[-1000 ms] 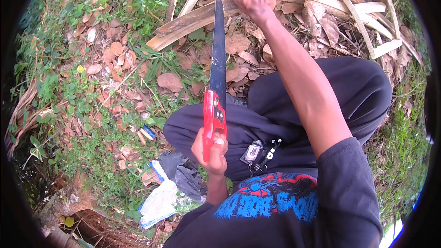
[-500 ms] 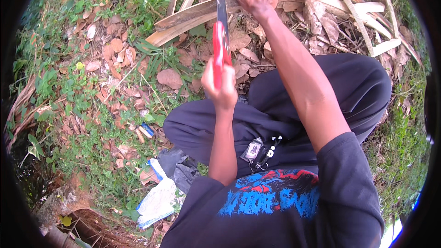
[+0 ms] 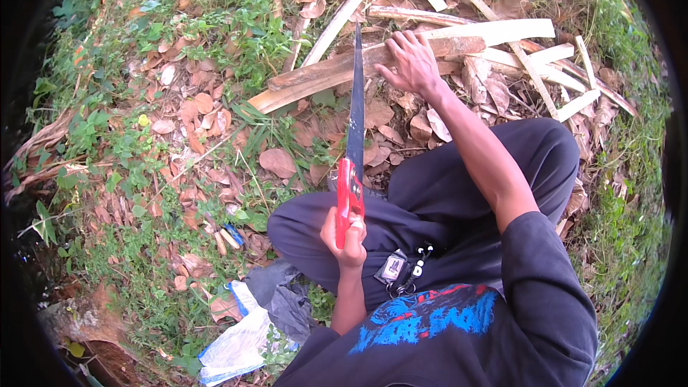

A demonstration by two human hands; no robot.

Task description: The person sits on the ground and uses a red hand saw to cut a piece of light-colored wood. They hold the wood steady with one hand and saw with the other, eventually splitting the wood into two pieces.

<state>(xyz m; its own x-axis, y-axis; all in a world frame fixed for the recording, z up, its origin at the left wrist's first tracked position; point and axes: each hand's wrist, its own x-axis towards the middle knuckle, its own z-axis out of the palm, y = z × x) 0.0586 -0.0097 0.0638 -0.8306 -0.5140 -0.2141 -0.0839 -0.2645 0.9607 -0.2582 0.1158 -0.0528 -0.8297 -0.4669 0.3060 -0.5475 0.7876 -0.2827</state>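
Handsaw (image 3: 354, 136): extended forward of the left grip (image 3: 345, 239), blade (image 3: 357, 93) over the wooden slat (image 3: 315, 72).
Red handle (image 3: 350, 188): clasped by that grip.
Right grip (image 3: 414, 64): laid unclenched on the slat, right of the blade.

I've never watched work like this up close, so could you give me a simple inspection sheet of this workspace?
Surface: grassy ground, strewn with dry leaves.
Things in use: a red-handled saw and a brown plank; the blade crosses the plank in view, but contact cannot be told.
Clutter: pale wood strips beyond and right of the plank; a white bag and a dark bag at lower left; a small blue object, too small to identify.
Hands: left hand closed around the saw's handle; right hand spread on the plank.
Cables: nothing seen.
Surroundings: leafy plants at left.
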